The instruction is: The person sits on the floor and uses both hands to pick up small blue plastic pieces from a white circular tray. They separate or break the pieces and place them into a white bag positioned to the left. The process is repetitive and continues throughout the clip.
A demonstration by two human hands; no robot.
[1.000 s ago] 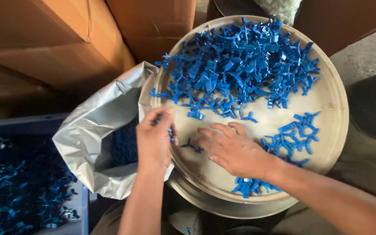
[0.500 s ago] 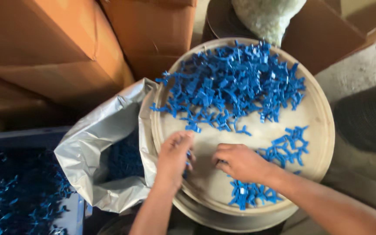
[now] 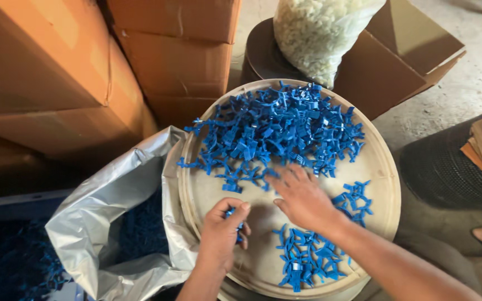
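Since the earlier frame, the right hand (image 3: pixel 303 199) has slid up the round tray (image 3: pixel 380 167), fingers spread open and flat beside the large heap of blue plastic clips (image 3: pixel 277 131). Left hand (image 3: pixel 222 229), at the tray's near left rim, pinches what appears to be a few clips. Left of the tray lies the silver bag (image 3: pixel 112 206); beyond it, a sack of white pieces (image 3: pixel 319 33).

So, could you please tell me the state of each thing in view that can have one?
Left hand: fingers closed on a few blue plastic pieces.
Right hand: open, palm down, fingers spread above the round tray.
Silver bag: open, beside the tray, blue pieces inside.
Clear bag: full of pale bits.
Brown box: flaps open.
Cardboard boxes: closed, stacked.
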